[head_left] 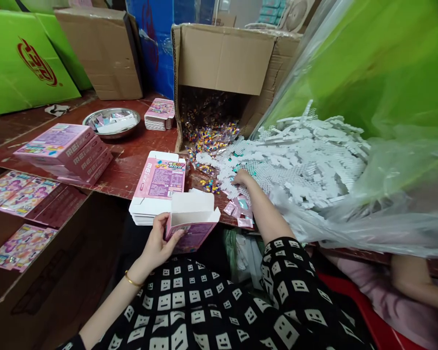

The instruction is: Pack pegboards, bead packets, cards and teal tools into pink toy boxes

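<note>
My left hand (159, 245) is closed around the side of a pink printed carton (194, 234), which is tilted with its white flaps open towards the top. My right hand (242, 178) reaches to the near left edge of a heap of white mesh-like plastic pieces (306, 155). Its fingers are curled down and partly hidden, so what they pinch is hard to make out. Just below that hand lie small pink sachets (237, 208). Left of it are small bags of coloured beads (209, 185). Flattened pink cartons (161, 180) form a stack beyond my left hand.
A cardboard box (224, 56) on its side spills bead bags. A metal bowl (131, 127) holds sachets and white pieces. Filled-looking cartons (63, 146) are stacked at left, a smaller stack (159, 114) behind. Clear plastic sheeting (350, 228) borders the heap; another person's arm (412, 277) is at right.
</note>
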### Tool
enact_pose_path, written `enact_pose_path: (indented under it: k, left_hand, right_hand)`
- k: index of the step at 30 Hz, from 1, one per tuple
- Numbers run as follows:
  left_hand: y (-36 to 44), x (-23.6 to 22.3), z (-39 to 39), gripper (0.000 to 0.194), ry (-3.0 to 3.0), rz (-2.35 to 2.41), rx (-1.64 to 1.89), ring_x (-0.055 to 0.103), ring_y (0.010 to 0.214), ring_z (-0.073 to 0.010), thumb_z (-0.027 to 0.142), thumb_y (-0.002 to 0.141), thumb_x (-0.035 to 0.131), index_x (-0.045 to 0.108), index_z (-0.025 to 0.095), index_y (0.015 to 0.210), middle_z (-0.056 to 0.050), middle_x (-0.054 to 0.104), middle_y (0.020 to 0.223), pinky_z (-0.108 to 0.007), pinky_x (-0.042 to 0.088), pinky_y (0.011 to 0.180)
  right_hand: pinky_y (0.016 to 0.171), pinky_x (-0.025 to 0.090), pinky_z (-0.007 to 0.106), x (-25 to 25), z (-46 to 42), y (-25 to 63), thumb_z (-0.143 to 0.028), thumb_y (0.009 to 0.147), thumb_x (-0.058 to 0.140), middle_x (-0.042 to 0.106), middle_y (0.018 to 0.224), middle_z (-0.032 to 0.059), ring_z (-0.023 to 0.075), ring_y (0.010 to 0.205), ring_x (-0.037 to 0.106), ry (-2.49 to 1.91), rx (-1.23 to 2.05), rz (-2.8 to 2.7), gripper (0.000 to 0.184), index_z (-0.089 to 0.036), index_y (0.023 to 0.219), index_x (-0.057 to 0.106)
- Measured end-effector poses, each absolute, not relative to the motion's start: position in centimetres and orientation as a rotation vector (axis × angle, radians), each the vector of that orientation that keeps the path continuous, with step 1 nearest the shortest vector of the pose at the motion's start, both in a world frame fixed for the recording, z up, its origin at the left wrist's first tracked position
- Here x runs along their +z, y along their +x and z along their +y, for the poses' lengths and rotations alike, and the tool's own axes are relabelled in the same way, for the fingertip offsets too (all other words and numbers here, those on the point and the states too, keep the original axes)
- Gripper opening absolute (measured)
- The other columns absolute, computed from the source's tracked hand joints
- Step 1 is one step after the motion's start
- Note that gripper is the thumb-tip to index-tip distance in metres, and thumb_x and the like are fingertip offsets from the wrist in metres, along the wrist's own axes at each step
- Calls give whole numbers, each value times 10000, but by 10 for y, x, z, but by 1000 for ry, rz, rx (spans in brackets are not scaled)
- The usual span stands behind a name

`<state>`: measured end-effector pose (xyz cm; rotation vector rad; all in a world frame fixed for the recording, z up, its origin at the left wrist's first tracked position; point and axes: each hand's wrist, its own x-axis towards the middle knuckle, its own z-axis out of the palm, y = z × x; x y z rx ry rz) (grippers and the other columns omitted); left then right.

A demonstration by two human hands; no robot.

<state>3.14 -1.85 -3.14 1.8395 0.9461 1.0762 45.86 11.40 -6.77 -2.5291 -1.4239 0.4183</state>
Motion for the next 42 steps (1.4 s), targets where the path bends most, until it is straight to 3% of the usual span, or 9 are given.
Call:
enact_pose_path:
  k: [4, 8, 11, 15, 21, 27, 33, 37, 42]
  left_hand:
    - [41, -25, -15, 529, 1837, 855, 1133, 654, 1149, -252, 360, 940, 552, 346, 195, 1398, -157, 614, 1280, -423, 549, 961]
    - [40, -14, -10, 587, 1957, 899, 986, 689, 1067, -272, 441, 866, 646, 443, 221, 1372, -135, 637, 1278, -389, 573, 863]
    - [40, -8, -5, 432, 1956, 980, 957, 711, 968, -249, 416, 880, 641, 514, 214, 1240, -108, 665, 1176, -375, 576, 811]
    - [45, -5, -1, 378, 1888, 1015, 1025, 697, 1029, -243, 363, 895, 629, 471, 204, 1199, -106, 648, 1155, -379, 566, 859]
    - [51, -4, -5, 414, 1948, 991, 953, 657, 1119, -248, 362, 934, 588, 478, 197, 1298, -137, 611, 1264, -383, 522, 940]
    - [45, -10, -6, 392, 1932, 983, 1035, 650, 1139, -259, 431, 976, 498, 513, 194, 1288, -139, 636, 1236, -398, 512, 953]
    - [38, -13, -7, 443, 1925, 934, 1117, 653, 1132, -253, 506, 993, 442, 517, 188, 1292, -142, 646, 1227, -388, 503, 961]
    - [38, -11, -9, 442, 1907, 947, 1116, 648, 1129, -250, 509, 995, 439, 528, 190, 1286, -139, 645, 1220, -385, 495, 968]
    - [41, -11, -8, 437, 1912, 962, 1106, 655, 1115, -240, 513, 994, 440, 527, 192, 1279, -134, 648, 1208, -372, 504, 944]
  right_hand:
    - [822, 571, 353, -64, 103, 457, -324, 917, 677, 700, 1013, 50, 165, 889, 674, -2504, 519, -1321, 221, -137, 1035, 668]
    - [811, 520, 296, -57, 90, 455, -225, 815, 730, 728, 869, 65, 184, 842, 668, -2337, 440, -1227, 188, -90, 942, 697]
    - [750, 515, 301, -44, 82, 449, -338, 825, 691, 726, 841, 94, 198, 775, 662, -2183, 384, -1151, 267, -85, 909, 699]
    - [554, 493, 294, -14, 52, 410, -511, 902, 547, 706, 853, 90, 162, 574, 613, -1990, 362, -1066, 454, -112, 1091, 655]
    - [514, 476, 251, 36, -30, 296, -444, 846, 696, 715, 862, 51, 108, 580, 592, -1251, 804, -1585, 257, -211, 936, 757]
    - [464, 457, 229, 43, -25, 270, -446, 729, 815, 666, 624, -2, 95, 481, 567, -1248, 1145, -1486, 294, -173, 796, 727]
    - [524, 517, 265, 58, -29, 278, -310, 852, 694, 725, 767, 23, 109, 536, 623, -1238, 758, -1529, 112, -213, 836, 746]
    - [612, 557, 292, 69, -43, 277, -245, 900, 627, 740, 796, 22, 128, 616, 661, -1208, 573, -1693, 136, -238, 904, 763]
    - [575, 547, 274, 63, -43, 276, -254, 922, 601, 747, 843, 33, 117, 593, 662, -1247, 563, -1690, 159, -223, 948, 755]
